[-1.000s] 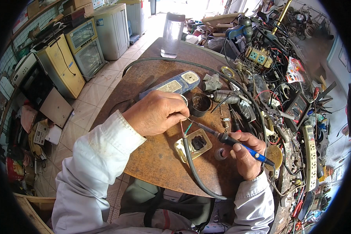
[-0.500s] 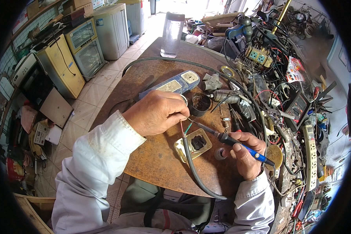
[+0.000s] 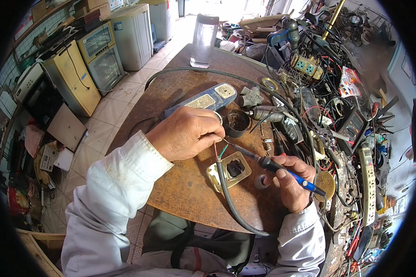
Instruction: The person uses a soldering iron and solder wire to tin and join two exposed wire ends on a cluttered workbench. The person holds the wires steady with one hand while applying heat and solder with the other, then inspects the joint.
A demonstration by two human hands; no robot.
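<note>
My left hand [image 3: 192, 131] is closed in a pinch on a thin wire whose end meets the tip of the soldering iron; whether it is solder or a strand of the cable I cannot tell. In my right hand [image 3: 293, 182] is the blue-handled soldering iron [image 3: 289, 174], its tip pointing up and left toward those fingertips. Red and green wires come out of a thick black cable [image 3: 227, 189] just beneath. The cable crosses a pale square socket cover [image 3: 214, 177] with a dark centre. A small round tin [image 3: 262, 182] stands by my right fingers.
On the brown table [image 3: 180, 184] lie a blue-grey power strip [image 3: 203, 99], a dark round cup [image 3: 238, 123] and a grey tool [image 3: 268, 114]. A clear bottle [image 3: 204, 44] stands at the far edge. Tangled cables, tools and a long extension strip [image 3: 368, 184] crowd the right side.
</note>
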